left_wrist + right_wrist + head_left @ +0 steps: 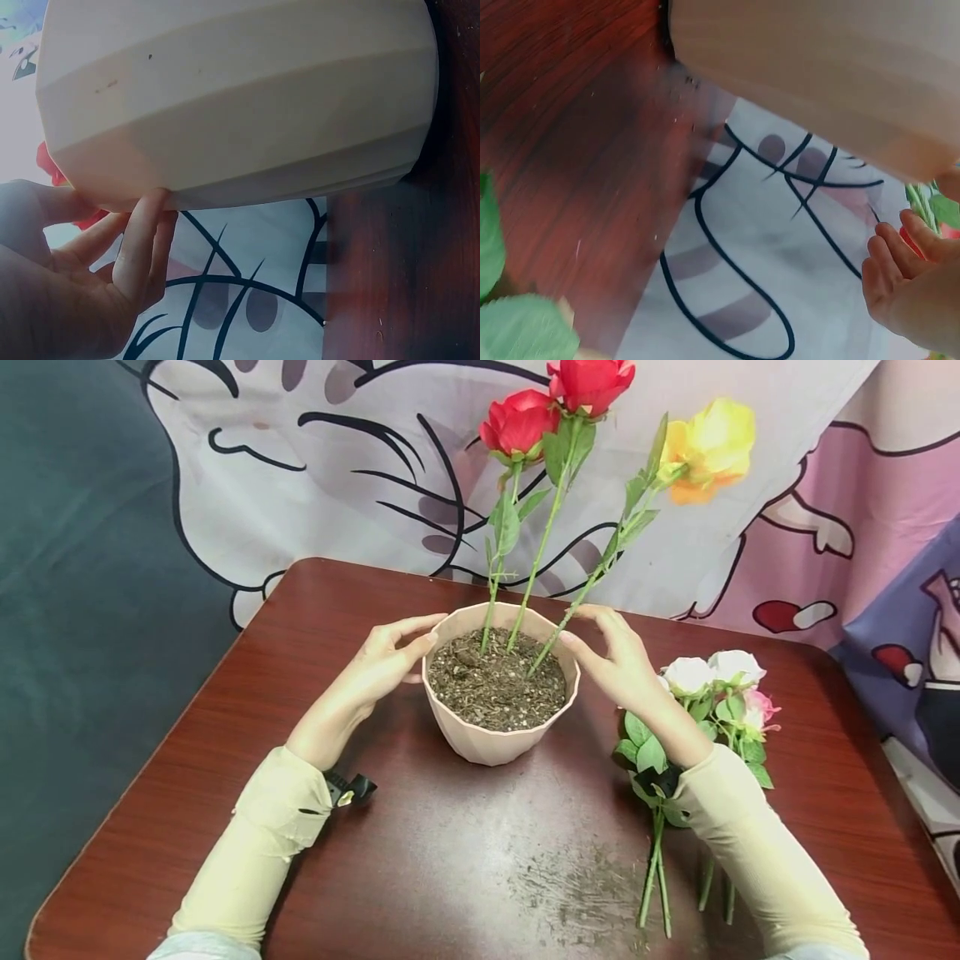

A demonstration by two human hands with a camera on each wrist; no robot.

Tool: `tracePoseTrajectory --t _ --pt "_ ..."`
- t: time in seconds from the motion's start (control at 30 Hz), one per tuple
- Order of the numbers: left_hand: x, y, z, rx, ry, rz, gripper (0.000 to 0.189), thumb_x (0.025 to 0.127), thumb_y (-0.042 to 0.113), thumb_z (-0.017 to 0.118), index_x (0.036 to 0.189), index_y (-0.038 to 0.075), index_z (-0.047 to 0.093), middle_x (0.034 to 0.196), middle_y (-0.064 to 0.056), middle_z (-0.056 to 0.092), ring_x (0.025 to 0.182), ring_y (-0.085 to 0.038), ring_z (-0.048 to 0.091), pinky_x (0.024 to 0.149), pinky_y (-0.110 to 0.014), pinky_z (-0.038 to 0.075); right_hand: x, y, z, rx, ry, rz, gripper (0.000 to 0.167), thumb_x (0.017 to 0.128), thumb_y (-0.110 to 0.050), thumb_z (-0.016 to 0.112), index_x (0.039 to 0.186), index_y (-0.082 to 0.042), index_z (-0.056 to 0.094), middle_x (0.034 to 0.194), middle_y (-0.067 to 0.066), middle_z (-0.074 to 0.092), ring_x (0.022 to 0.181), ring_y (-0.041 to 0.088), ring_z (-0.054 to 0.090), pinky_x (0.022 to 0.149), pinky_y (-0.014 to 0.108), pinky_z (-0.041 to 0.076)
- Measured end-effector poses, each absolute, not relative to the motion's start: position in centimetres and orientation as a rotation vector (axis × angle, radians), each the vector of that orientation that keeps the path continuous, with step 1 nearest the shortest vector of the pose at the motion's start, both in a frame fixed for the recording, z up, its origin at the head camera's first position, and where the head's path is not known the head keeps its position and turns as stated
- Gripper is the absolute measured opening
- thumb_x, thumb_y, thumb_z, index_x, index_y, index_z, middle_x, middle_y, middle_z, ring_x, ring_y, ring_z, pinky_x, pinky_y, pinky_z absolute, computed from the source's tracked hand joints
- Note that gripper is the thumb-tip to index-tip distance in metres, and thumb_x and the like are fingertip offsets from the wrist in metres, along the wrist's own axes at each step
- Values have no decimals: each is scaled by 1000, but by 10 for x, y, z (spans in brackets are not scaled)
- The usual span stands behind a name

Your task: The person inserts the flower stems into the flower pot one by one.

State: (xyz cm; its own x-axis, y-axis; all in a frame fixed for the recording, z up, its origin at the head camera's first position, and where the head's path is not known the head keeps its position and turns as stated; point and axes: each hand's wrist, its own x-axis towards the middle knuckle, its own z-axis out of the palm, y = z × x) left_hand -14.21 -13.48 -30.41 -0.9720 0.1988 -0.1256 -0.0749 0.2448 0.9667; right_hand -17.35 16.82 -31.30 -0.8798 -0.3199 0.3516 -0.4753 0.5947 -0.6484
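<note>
1. Pot (487, 745), seen from the head camera, stands toward the far edge of the tabletop (420, 860); we see two red roses (517, 425) and a leaning yellow rose (708, 447) rising from its soil (495, 702). Our left hand (382, 660) and right hand (618, 664) touch opposite sides of its rim, both spread fairly wide. White roses (688, 677) and a pink rose (759, 710) lie toward the tabletop's right edge.
2. From the left wrist, we see our fingertips (157, 196) resting against the pot's outer wall, thumb at the rim.
3. From the right wrist, our fingers (892, 251) look relaxed beside the pot; whether they touch it, we cannot tell. Green leaves (525, 330) show nearby.
</note>
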Motion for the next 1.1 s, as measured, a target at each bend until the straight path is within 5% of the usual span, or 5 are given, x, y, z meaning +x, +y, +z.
tracePoseTrajectory --t 0.23,0.47,0.67,0.93,1.1 --pt "-142 -131 -305 130 2279 1811 40 98 19 49 138 17 48 140 -7 44 113 -23 52 76 -35 56 -163 203 -310 615 -2612 1100 34 92 -29 59 123 -13 58 128 4 55 122 18 44 97 44 37" --pt "-142 -135 -304 126 2254 1830 41 98 19 48 139 14 46 135 -10 48 112 -21 52 74 -27 55 -147 243 -312 561 -2616 984 30 89 -19 64 117 -8 63 120 6 59 112 16 50 87 20 37" --pt "-143 -134 -306 99 2241 1831 41 98 19 48 139 15 47 131 -11 50 108 -17 53 73 -26 55 -126 271 -315 443 -2743 915 34 89 -24 64 121 -11 59 118 9 60 107 20 50 85 31 38" --pt "-145 -136 -309 110 2235 1858 42 98 22 49 139 14 47 132 -11 50 102 -12 55 71 -23 55 -95 290 -322 325 -2809 802 37 85 -22 70 119 -9 60 110 14 65 94 26 57 74 25 37" --pt "-147 -135 -310 125 2227 1862 42 98 23 49 139 13 46 133 -11 49 102 -11 55 71 -22 55 -62 291 -325 166 -2797 730 30 83 -26 72 109 -13 66 89 8 70 72 -5 55 59 16 38"
